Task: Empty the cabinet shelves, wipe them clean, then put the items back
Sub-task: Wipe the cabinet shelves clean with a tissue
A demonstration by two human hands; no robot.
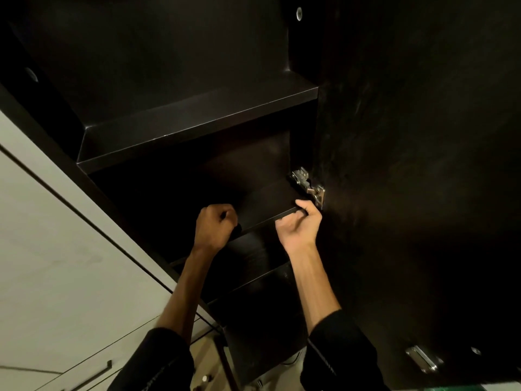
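Observation:
A dark cabinet stands open in front of me, seen from below. Its upper shelf looks bare. Lower down, a dark shelf board lies at a slant inside the cabinet. My left hand grips the board's front edge at its left end, fingers curled. My right hand grips the same edge at the right end, thumb on top, just below the hinge. Another dark shelf shows lower between my forearms. No stored items are visible on the shelves.
The open cabinet door fills the right side, with a metal handle near its lower part. Pale cabinet fronts run along the left, with a thin bar handle at the bottom. The interior is very dim.

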